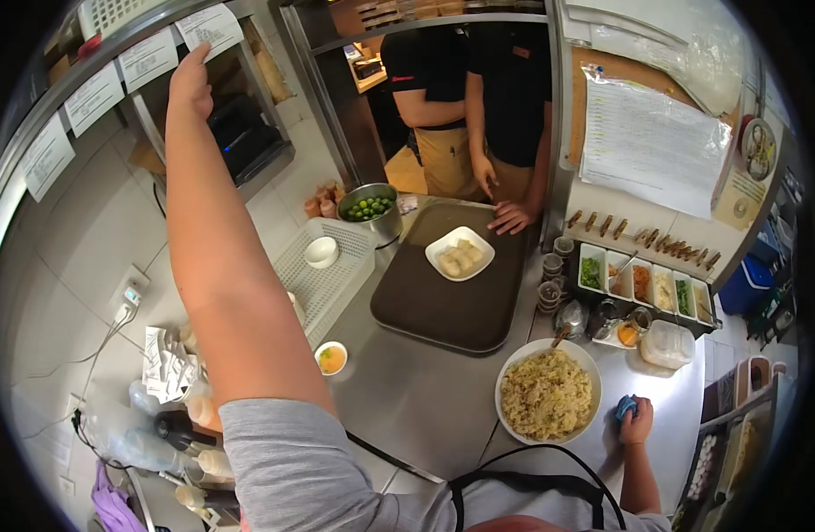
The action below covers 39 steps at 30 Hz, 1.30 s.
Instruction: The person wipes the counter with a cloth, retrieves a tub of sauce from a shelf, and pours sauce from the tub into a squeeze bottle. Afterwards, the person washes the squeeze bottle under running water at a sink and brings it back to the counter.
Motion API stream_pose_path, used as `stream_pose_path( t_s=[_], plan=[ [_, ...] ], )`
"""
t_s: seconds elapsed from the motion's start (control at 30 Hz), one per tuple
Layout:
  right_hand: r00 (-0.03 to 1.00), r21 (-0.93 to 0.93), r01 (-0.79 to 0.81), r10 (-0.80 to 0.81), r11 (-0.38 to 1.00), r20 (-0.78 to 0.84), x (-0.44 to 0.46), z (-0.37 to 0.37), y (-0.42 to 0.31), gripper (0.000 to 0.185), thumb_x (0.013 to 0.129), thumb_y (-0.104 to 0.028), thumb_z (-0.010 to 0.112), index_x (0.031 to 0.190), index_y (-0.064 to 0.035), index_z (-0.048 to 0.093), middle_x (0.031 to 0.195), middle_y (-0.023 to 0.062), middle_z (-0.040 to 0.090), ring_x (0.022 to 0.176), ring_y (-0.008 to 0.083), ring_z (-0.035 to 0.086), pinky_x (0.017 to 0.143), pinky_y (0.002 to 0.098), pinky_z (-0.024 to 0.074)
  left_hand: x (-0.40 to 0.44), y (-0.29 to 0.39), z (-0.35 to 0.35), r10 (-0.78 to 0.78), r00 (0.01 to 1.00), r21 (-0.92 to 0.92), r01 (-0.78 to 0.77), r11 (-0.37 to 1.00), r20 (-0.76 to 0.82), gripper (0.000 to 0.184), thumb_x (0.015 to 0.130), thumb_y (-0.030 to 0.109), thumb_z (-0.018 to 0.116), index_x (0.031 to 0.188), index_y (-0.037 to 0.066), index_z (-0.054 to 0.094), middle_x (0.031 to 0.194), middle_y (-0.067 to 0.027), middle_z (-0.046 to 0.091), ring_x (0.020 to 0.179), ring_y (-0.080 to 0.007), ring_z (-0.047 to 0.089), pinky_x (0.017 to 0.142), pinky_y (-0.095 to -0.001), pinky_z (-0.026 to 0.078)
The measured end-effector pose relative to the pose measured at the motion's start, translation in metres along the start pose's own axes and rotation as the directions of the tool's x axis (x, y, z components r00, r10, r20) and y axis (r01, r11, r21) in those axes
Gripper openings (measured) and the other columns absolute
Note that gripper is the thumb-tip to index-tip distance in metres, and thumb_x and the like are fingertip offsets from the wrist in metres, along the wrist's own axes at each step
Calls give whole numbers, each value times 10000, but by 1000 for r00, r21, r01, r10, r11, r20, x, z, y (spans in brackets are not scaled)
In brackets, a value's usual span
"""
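Note:
My left hand (191,82) is raised at the upper left, its fingers closed at the lower edge of a printed paper slip (210,28) on the metal rail. Down at the right, my right hand (638,422) is closed on a blue cloth (626,407) on the steel counter. Beside it stands a large white bowl (505,403) of rice (549,395). Farther back, a brown tray (443,310) bears a white dish (481,269) with pale rolled pieces (461,257).
Two people (505,106) in dark shirts stand beyond the pass window. A pot (385,225) of green limes, a white perforated basket (336,288) and a small sauce bowl (330,357) lie left. Topping containers (642,282) stand right.

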State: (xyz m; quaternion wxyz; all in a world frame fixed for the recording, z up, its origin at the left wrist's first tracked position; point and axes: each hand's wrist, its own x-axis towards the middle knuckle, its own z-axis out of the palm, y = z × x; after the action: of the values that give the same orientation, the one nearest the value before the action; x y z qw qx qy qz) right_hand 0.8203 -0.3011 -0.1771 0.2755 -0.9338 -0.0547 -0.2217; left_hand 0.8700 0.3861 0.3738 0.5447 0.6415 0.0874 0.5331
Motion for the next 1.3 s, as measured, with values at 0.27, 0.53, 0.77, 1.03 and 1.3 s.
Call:
stream_pose_path(
  t_s=[0.27,0.53,0.77,1.03,1.3],
  plan=[
    [1000,-48,22,-22,999,-16,1,-1,-7,241,619,-60,481,853,-24,528,859,151,512,813,332,474,726,404,392,-113,-77,29,-41,913,-220,142,965,406,409,832,309,498,1170,81,473,1151,24,463,966,-124,429,797,-297,340],
    [963,-311,156,-74,937,258,38,-38,52,255,636,-141,559,885,-93,582,856,97,554,789,285,516,666,387,427,-361,-104,82,-193,557,-87,436,896,807,485,831,200,502,1255,22,349,1256,-48,406,1022,-138,464,772,-249,411],
    [937,574,-203,-12,794,348,35,-47,42,400,791,-297,568,1114,-67,511,972,98,568,893,196,531,776,312,412,-565,-103,108,-309,201,66,735,675,930,487,828,117,478,1288,71,323,1264,-39,378,1035,-146,457,804,-270,395],
    [648,541,-727,162,423,744,-24,-64,1,475,758,-64,490,1202,-45,322,830,68,570,615,109,520,487,227,412,-744,-128,109,-469,-136,326,878,351,873,563,819,204,521,1312,81,278,1263,-46,370,1056,-145,422,824,-265,378],
    [791,304,-246,9,921,612,-61,-71,17,589,699,-109,555,1237,-101,317,722,122,541,594,274,538,585,370,441,-787,-132,116,-286,466,379,-119,918,837,487,681,212,625,1143,118,503,1151,-86,477,1097,-262,385,873,-379,302]
  ],
)
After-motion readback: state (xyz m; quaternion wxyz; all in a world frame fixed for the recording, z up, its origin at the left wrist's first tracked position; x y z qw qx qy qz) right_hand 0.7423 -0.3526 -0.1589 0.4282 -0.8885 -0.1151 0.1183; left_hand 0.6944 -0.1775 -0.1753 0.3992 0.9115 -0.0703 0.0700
